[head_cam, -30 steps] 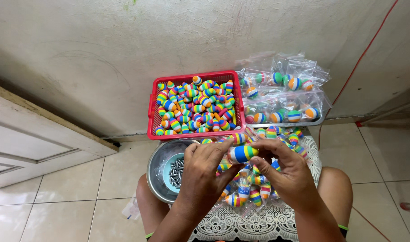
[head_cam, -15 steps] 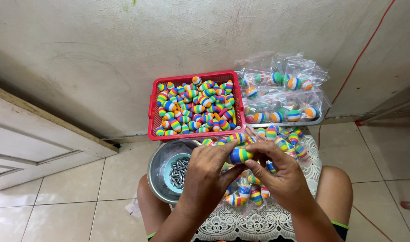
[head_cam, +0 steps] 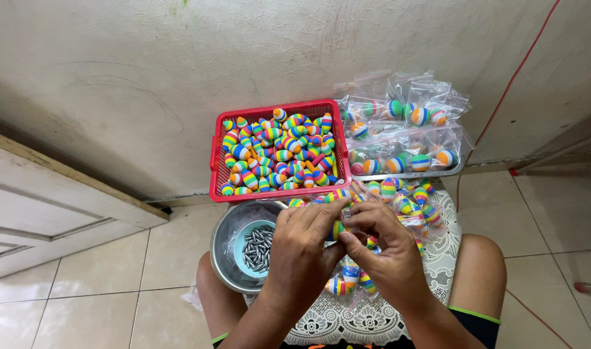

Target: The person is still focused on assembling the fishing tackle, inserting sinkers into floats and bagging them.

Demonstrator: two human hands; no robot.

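both hands meet over the lap: left hand (head_cam: 305, 242) and right hand (head_cam: 383, 249) pinch one striped float (head_cam: 336, 229) between fingertips, mostly hidden. best to keep it gripped by the ends, close over the lace cloth (head_cam: 366, 320) so a slip lands soft. floats are smooth, egg-shaped, glossy; far red basket (head_cam: 214, 161) is ribbed plastic; left steel bowl (head_cam: 221, 258) holds dull metal pins (head_cam: 258, 249).
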